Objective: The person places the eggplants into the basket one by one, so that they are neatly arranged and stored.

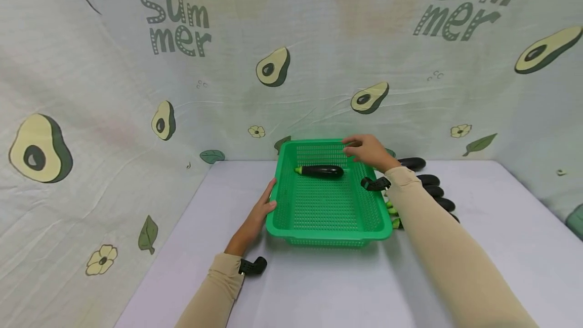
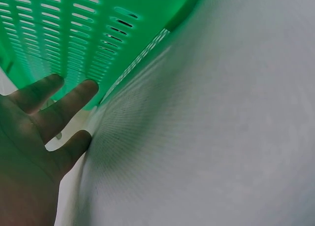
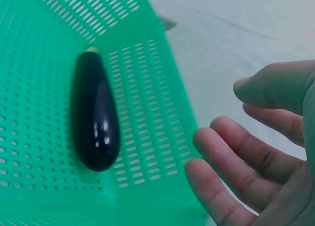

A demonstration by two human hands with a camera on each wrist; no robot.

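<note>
A green plastic basket (image 1: 328, 235) with slotted walls stands on the table. One dark eggplant (image 1: 322, 171) lies inside it toward the far wall, its green stem end pointing left; the right wrist view shows the same eggplant (image 3: 96, 115) resting on the basket floor. My left hand (image 1: 256, 219) rests against the basket's left side, and in the left wrist view its spread fingers (image 2: 74, 105) reach the slotted wall. Over the far right corner of the basket hovers my right hand (image 1: 370, 152), fingers loosely bent with nothing between them.
Several more eggplants (image 1: 432, 191) lie in a row on the table just right of the basket, partly hidden by my right forearm. A white cloth (image 1: 319, 65) printed with avocados hangs behind and to the left of the white table (image 1: 319, 287).
</note>
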